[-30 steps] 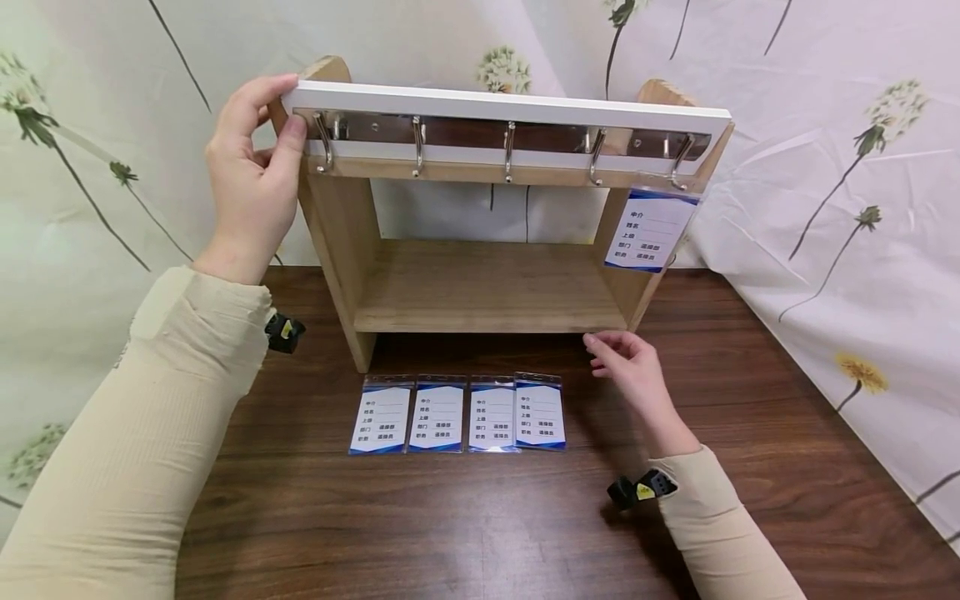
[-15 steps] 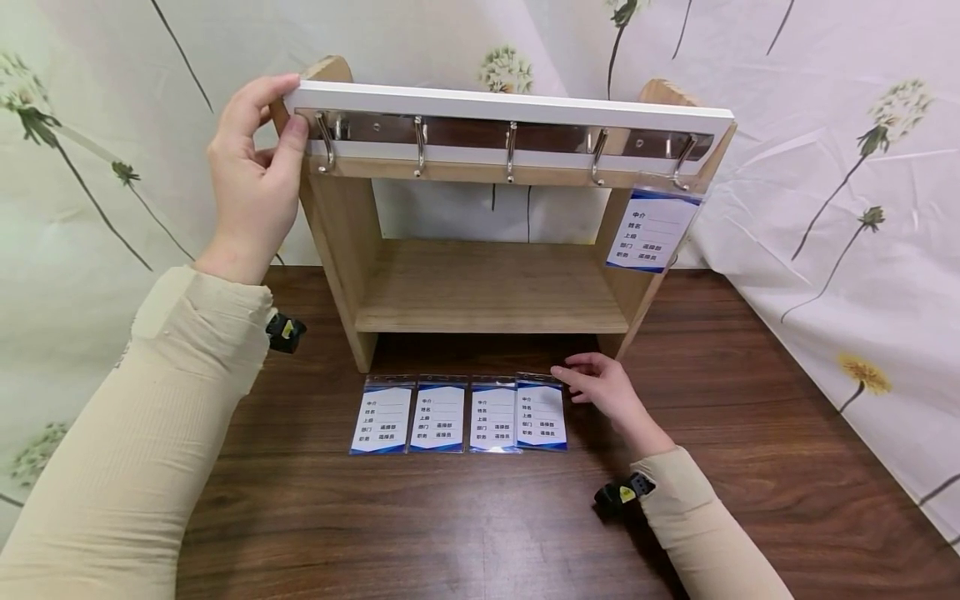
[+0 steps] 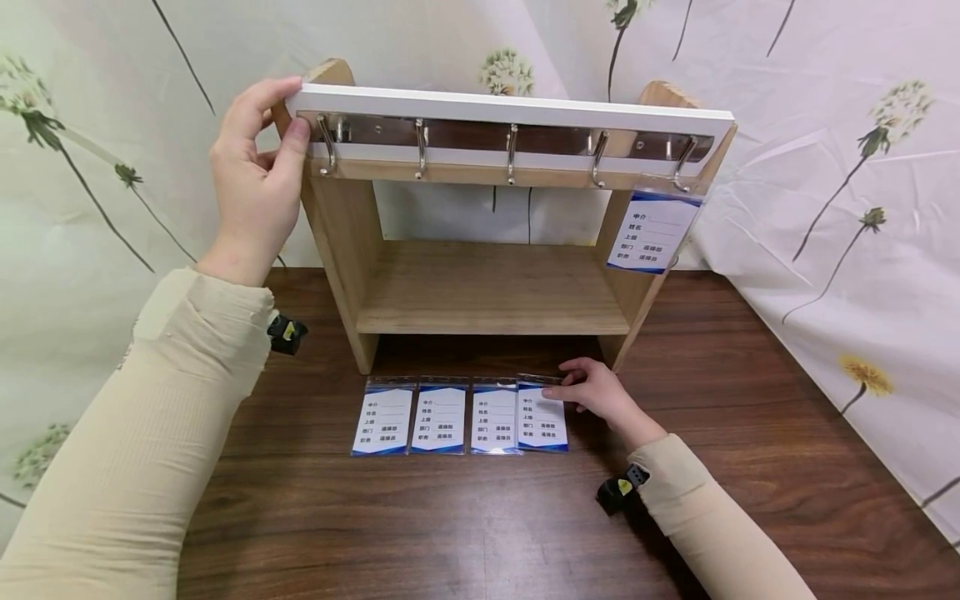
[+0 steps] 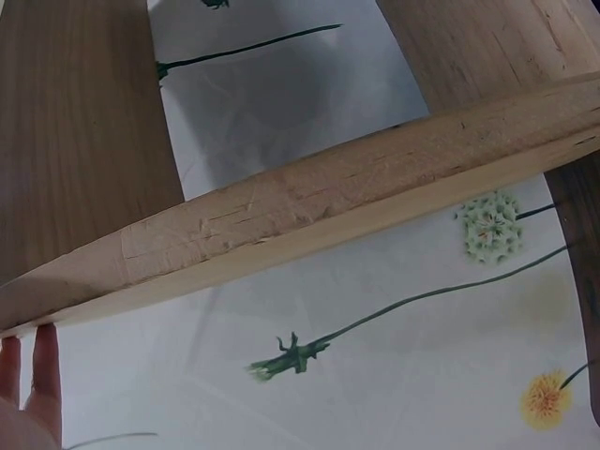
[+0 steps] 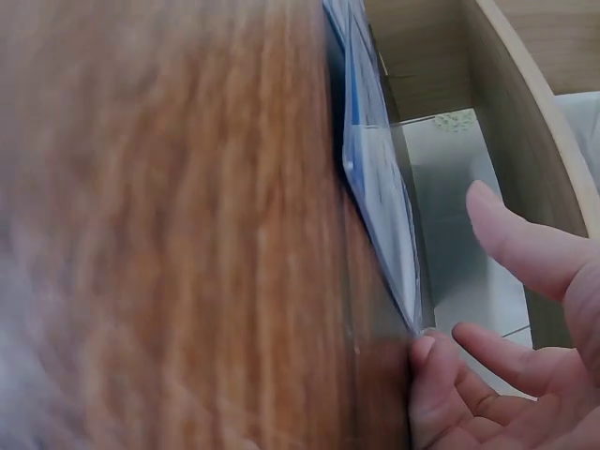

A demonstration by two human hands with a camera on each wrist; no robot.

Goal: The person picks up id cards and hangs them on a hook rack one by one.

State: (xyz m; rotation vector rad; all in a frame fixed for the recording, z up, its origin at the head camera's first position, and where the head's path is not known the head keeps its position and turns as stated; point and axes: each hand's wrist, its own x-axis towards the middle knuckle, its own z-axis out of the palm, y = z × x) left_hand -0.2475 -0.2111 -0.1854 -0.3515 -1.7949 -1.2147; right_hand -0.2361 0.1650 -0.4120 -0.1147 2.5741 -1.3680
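My left hand (image 3: 255, 171) grips the left end of a white hook rack (image 3: 480, 104), thumb on its front and fingers around the end. The rack lies along the top front of a wooden shelf (image 3: 491, 287). My right hand (image 3: 596, 393) is at the rightmost of several badge holders on the table. In the right wrist view its fingertips are right at the edge of this badge holder (image 5: 384, 202), with the thumb (image 5: 525, 239) raised apart from it. Another badge holder (image 3: 652, 232) hangs from the rack's rightmost hook (image 3: 682, 162).
Three more badge holders, left (image 3: 384, 421), middle (image 3: 439, 419) and right (image 3: 492, 419), lie in a row on the dark wooden table (image 3: 420, 533) before the shelf. The last overlaps the badge holder at my right hand. A flower-printed cloth (image 3: 817, 100) stands behind.
My right hand has moved left and toward me, from the shelf's lower right front to the rightmost badge holder on the table. The left hand keeps its grip on the rack.
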